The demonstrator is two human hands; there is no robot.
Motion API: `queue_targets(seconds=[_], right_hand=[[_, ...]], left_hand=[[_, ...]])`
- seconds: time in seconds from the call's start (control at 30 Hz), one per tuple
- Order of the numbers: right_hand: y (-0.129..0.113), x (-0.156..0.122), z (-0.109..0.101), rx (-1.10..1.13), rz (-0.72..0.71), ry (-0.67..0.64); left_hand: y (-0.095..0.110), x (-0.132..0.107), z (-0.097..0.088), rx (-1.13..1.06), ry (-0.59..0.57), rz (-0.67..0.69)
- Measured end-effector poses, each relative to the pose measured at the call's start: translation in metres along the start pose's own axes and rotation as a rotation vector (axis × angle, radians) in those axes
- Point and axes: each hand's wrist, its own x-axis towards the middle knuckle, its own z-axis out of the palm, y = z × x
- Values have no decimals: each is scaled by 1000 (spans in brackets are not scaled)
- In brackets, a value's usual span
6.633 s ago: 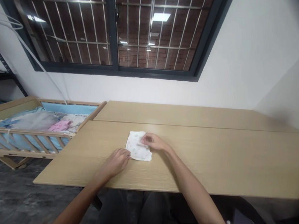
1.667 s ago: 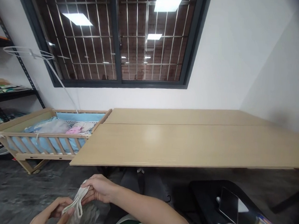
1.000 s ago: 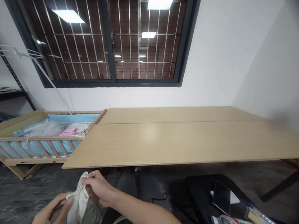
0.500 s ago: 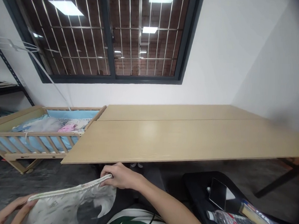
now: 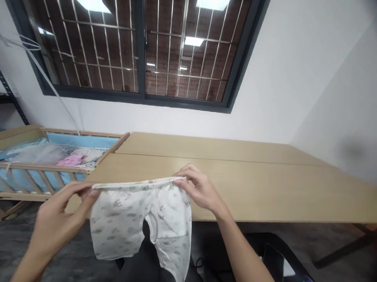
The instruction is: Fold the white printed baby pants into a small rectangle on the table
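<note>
A pair of small white baby pants [image 5: 119, 222] with a faint grey print hangs by its waistband in front of me. My left hand [image 5: 64, 212] pinches the left end of the waistband between thumb and fingers. At the other end, my right hand [image 5: 197, 186] grips the waistband the same way, so the top edge is stretched between both hands. The two legs dangle below, the right one lower and tapering. Behind the waistband lies the front part of the wooden table [image 5: 252, 191].
A wooden crib [image 5: 15, 194] with blue lining and pink and white cloths adjoins the table's left end. On a black seat [image 5: 265, 239] at lower right lies a dark phone [image 5: 273, 263]. A barred window [image 5: 143, 44] is in the wall behind.
Both hands have risen with the pants, from below the table edge to in front of the tabletop. The pants now hang spread out with both legs showing. The view has shifted slightly.
</note>
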Motion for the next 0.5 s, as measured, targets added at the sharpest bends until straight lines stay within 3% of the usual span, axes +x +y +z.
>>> queue_targets(seconds=[0.13, 0.27, 0.37, 0.5], right_hand=[[74, 20, -16, -73, 158, 104], [167, 31, -18, -250, 281, 113], [227, 34, -9, -458, 339, 22], [281, 41, 4, -578, 375, -42]], left_hand=[[-10, 28, 86, -142, -215, -21], [-29, 32, 182, -50, -517, -121], [-31, 30, 242, 85, -579, -157], [-27, 34, 303, 258, -626, -175]])
